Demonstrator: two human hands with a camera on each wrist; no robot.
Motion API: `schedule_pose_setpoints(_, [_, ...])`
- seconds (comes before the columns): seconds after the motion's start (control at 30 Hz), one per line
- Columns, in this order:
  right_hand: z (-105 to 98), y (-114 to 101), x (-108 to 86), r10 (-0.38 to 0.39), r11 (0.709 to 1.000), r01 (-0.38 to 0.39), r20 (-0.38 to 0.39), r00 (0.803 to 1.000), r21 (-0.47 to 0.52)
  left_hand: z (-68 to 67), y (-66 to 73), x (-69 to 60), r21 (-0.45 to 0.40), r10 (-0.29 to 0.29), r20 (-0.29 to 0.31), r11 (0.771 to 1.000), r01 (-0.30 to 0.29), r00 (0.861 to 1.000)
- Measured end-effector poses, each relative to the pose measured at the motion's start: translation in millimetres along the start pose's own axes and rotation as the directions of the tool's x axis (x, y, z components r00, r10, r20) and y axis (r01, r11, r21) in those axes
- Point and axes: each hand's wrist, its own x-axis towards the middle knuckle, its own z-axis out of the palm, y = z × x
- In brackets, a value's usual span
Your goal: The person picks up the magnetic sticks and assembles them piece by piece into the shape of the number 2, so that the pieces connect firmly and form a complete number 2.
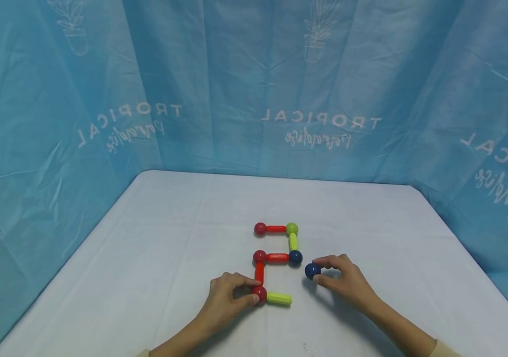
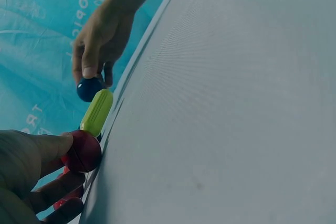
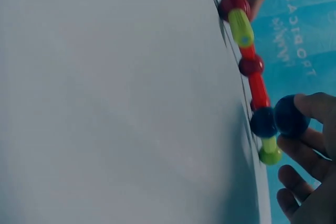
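Observation:
Balls and rods are joined on the white table into an angular, 2-like shape. My left hand (image 1: 228,299) pinches the red ball (image 1: 259,294) at the near corner, from which a yellow-green rod (image 1: 279,298) points right with a free end. Between thumb and fingers, my right hand (image 1: 345,280) holds a loose blue ball (image 1: 312,270), with a shadow below it on the cloth. That ball is right of the joined blue ball (image 1: 296,258) and apart from the rod's end. In the left wrist view, the held blue ball (image 2: 90,89) appears beyond the rod.
Farther back in the shape are a green ball (image 1: 292,228), a red ball (image 1: 260,228) and the red rod (image 1: 276,229) between them. A middle red ball (image 1: 259,256) joins two red rods. Blue printed curtains (image 1: 254,89) surround the white table (image 1: 182,238).

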Motion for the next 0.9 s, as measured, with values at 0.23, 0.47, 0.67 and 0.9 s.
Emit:
schedule_pose_setpoints(0.23, [15.5,2.5,-19.5,-0.105,0.994,0.108,0.069,0.992,-0.036,0.5,-1.1,0.3,-0.006,0.001,-0.001,1.000,-0.001,1.000])
schedule_pose_setpoints(0.47, [23.8,4.3,-29.6,-0.232,0.971,0.235,0.065,0.970,-0.042,-0.4,0.2,0.8,-0.007,-0.006,0.004,1.000,0.006,1.000])
schedule_pose_setpoints(0.67, [26.3,-2.1,-33.6,-0.189,0.981,0.191,0.094,0.977,-0.017,-0.2,0.7,0.7,-0.004,-0.003,-0.001,1.000,0.003,1.000])
schedule_pose_setpoints(0.9, [27.3,-5.8,-34.2,-0.134,0.990,0.138,0.116,0.984,-0.031,-0.5,1.3,0.5,-0.007,-0.019,0.009,1.000,0.020,1.000])
